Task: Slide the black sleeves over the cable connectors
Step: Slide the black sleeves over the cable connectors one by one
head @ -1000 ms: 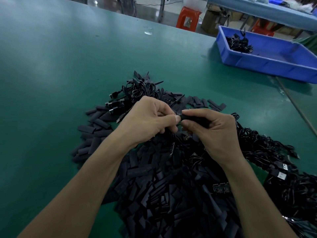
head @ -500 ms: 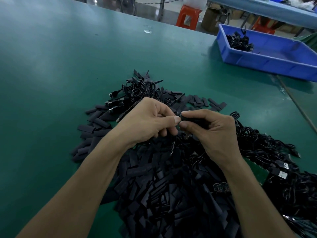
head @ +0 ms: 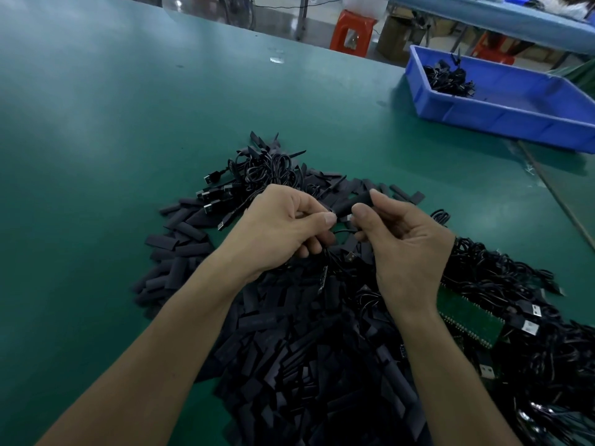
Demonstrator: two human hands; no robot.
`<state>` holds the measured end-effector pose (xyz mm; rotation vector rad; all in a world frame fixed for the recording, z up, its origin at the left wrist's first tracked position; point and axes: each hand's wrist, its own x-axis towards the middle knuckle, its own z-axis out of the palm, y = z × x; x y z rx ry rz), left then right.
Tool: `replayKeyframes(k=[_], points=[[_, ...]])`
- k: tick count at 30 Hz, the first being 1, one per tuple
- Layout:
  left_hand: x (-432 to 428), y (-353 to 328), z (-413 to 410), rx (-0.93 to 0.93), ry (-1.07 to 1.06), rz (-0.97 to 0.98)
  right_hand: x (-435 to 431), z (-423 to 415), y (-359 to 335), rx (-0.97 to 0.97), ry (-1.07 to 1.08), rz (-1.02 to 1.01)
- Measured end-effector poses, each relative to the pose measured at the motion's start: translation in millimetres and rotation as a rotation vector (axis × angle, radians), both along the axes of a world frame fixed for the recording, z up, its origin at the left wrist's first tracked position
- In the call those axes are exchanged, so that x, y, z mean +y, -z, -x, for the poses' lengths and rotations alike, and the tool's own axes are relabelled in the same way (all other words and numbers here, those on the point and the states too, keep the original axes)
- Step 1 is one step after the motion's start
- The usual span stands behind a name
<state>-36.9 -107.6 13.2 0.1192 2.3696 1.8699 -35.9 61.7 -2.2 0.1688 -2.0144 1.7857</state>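
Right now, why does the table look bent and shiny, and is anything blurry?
Head view: wide-angle lens bows the green table and blue bin; pale glare washes the far tabletop; left hand and right hand look sharp; the black sleeve pile loses detail in dimness.

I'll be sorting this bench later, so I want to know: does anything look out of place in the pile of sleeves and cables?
Yes: a green circuit board lies half buried among the cables, just right of the right hand. It is neither sleeve nor cable. Nothing looks damaged.
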Motion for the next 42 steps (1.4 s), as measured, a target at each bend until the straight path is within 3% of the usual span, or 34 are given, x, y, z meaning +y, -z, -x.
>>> replayKeyframes(k=[11, 16, 20, 23, 26, 29, 33, 37, 42], points=[[9, 3, -3, -0.029, -0.003, -0.113, -12, -2, -4, 0.047, 0.058, -0.074], [10, 1, -2, 0.005, 0.012, -0.149, -7, 2, -7, -0.028, 0.013, -0.057], [6, 0, -2, 0.004, 0.064, 0.053, 0, 3, -17, -0.054, 0.010, 0.148], [1, -3, -2, 0.089, 0.040, 0.229, 7, 8, -27, -0.081, 0.007, 0.172], [-7, -10, 1, 0.267, -0.166, 0.226, 20, 11, -34, -0.118, -0.038, -0.053], [-18, -16, 11, 0.400, -0.426, 0.242, 27, 12, -33, -0.155, -0.123, -0.543], [-29, -22, 34, 0.387, -0.627, 0.355, 23, 6, -26, -0.060, -0.072, -1.034], [-35, -15, 56, 0.280, -0.645, 0.457, 27, 6, -32, -0.136, -0.003, -1.189], [-34, -7, 66, 0.186, -0.606, 0.429, 13, 6, -35, -0.097, -0.298, -1.357]])
